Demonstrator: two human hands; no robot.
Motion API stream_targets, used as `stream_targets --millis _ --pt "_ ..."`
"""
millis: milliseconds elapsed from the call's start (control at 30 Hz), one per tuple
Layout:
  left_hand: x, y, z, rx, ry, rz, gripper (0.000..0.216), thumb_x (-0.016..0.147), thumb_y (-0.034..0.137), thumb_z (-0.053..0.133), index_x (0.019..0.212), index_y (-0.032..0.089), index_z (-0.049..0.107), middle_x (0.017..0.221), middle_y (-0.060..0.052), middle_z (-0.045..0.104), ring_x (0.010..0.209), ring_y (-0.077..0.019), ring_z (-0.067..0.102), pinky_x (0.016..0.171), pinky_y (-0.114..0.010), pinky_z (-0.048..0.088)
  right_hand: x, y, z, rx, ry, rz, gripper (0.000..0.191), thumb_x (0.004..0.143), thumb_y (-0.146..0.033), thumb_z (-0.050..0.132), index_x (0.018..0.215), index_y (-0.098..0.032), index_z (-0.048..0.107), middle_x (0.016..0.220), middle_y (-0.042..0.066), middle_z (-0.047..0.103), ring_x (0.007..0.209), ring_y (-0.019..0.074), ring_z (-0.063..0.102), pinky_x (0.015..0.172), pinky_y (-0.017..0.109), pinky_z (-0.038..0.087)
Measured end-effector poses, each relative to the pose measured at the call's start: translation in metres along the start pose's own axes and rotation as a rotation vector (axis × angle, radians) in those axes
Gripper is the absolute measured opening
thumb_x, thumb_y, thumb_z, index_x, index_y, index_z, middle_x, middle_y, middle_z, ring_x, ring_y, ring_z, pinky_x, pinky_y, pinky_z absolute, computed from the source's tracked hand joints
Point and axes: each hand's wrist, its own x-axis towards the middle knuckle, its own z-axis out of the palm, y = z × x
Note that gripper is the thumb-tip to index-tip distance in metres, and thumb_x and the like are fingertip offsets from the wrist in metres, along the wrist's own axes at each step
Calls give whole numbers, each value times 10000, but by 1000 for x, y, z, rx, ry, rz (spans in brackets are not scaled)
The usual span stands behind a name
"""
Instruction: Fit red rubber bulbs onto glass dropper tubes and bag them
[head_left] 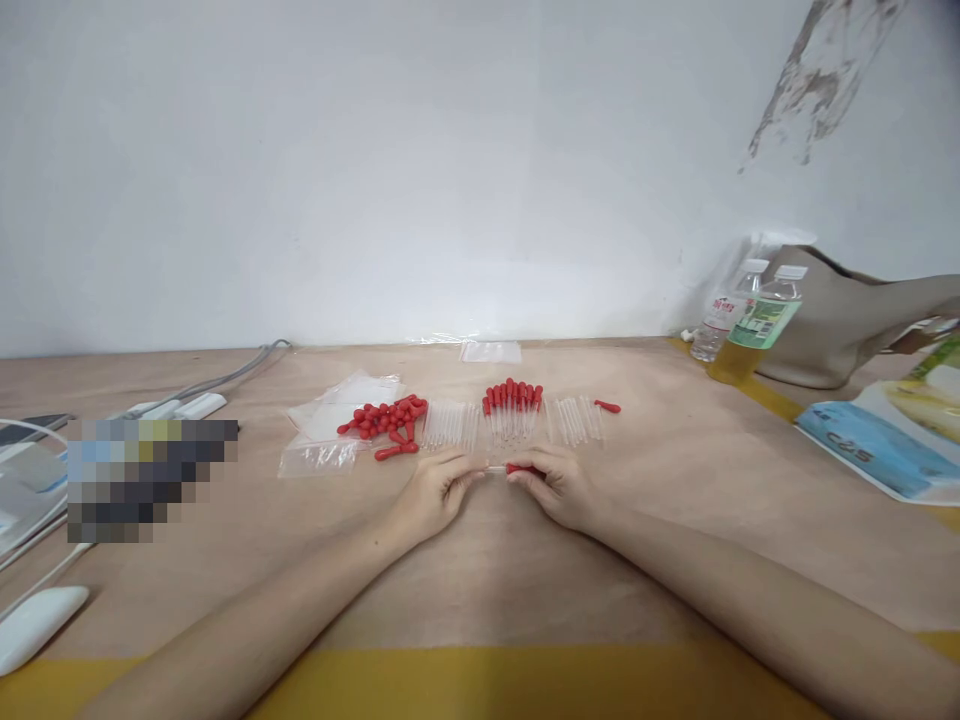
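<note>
My left hand (439,492) pinches one end of a thin clear dropper tube (495,469). At the tube's other end, my right hand (559,488) closes its fingers on a red rubber bulb (513,468). Tube and bulb meet in line between the hands; how deep the tube sits inside cannot be seen. Just beyond lie a row of bare clear tubes (450,426), a fan of droppers with red bulbs (513,400) and a second set of bare tubes (577,420). A heap of loose red bulbs (382,418) lies beyond my left hand.
Clear plastic bags (319,458) lie partly under the heap. One single red bulb (609,407) is off to the right. Two bottles (757,325), a grey-brown bag (817,320) and a blue packet (877,450) stand or lie at right. Cables (240,372) and a white mouse (37,625) are left.
</note>
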Motion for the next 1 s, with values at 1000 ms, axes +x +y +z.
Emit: stream_targets --millis 1000 --pt "-6 -5 8 297 -25 162 148 834 212 464 846 154 599 695 -36 574 683 -142 463 649 -279 379 2 7 -10 -192 -190 -114 137 810 -255 487 837 -159 582 721 46 589 661 129 513 604 250 424"
